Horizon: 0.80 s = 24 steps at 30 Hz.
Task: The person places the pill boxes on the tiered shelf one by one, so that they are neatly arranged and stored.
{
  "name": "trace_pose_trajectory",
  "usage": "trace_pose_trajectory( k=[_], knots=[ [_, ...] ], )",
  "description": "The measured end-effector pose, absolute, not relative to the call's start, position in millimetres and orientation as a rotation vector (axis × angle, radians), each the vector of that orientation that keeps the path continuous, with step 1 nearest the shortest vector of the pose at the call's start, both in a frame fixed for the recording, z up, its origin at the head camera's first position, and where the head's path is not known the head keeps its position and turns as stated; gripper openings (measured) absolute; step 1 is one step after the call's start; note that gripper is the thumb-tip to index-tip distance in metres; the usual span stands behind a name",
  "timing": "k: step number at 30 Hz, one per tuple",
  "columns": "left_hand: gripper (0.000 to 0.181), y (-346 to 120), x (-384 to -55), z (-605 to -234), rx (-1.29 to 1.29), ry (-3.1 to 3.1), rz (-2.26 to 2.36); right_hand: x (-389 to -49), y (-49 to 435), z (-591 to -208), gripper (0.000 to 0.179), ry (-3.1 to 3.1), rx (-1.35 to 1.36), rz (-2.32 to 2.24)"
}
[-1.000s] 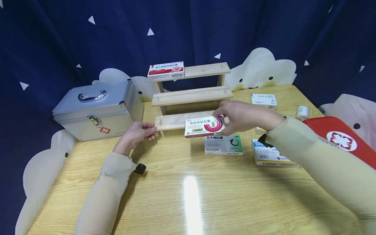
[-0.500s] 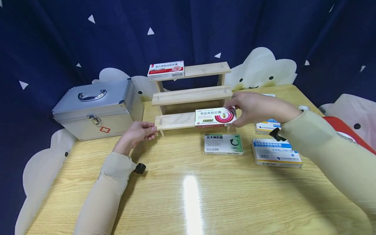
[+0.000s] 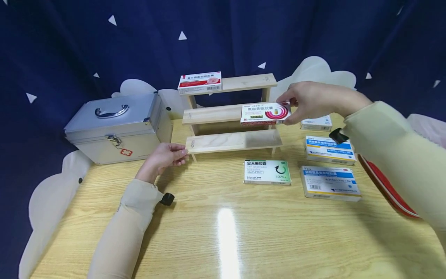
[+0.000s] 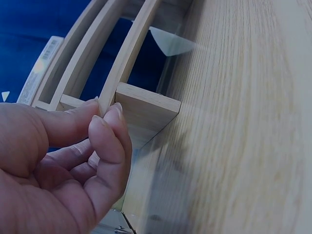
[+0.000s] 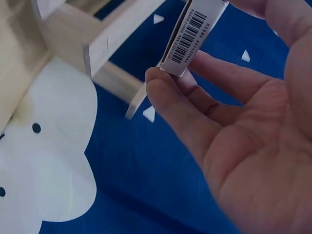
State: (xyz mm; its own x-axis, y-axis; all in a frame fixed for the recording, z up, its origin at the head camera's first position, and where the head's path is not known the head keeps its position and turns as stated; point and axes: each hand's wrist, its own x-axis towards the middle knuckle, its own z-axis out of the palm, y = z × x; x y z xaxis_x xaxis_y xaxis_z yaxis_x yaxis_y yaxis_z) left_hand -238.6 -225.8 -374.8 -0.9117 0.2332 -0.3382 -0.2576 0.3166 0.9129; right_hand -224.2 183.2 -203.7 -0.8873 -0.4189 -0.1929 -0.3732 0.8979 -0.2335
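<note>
My right hand (image 3: 313,100) pinches the right end of a white medicine box (image 3: 265,113) with a pink spiral and a capsule picture. In the head view the box overlaps the right part of the middle shelf. Its barcode end (image 5: 187,39) shows between thumb and fingers in the right wrist view. At the left end of the lowest shelf, my left hand (image 3: 168,158) pinches the edge of the three-tier wooden rack (image 3: 233,142); the left wrist view shows thumb and fingertips at that board's corner (image 4: 109,92). A red-and-white medicine box (image 3: 200,83) lies on the top shelf's left.
A silver first-aid case (image 3: 115,130) stands left of the rack. A green-and-white medicine box (image 3: 266,172) lies before it. Blue-and-white medicine boxes (image 3: 330,183) lie to the right, near a red pouch (image 3: 390,188) partly behind my right sleeve. A dark blue curtain hangs behind.
My right hand has carried the pink-spiral medicine box up and to the right, from in front of the lowest shelf to the middle shelf's height. The left hand keeps its place on the rack.
</note>
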Motion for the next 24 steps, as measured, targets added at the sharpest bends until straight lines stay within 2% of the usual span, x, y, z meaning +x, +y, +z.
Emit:
trace_pose_trajectory(
  k=[5,11,24],
  knots=[
    [0.037,-224.4,-238.5,-374.7,-0.030,2.185,1.630,-246.7,190.8,-193.3,0.061,2.820,-0.579,-0.244],
    [0.036,-223.9,-237.4,-374.3,-0.028,2.184,1.629,-270.0,197.5,-182.6,0.070,2.811,-0.526,-0.211],
    [0.037,-219.8,-233.7,-376.4,-0.014,2.171,1.637,-310.3,206.5,-176.3,0.070,2.746,-0.460,-0.400]
  ],
)
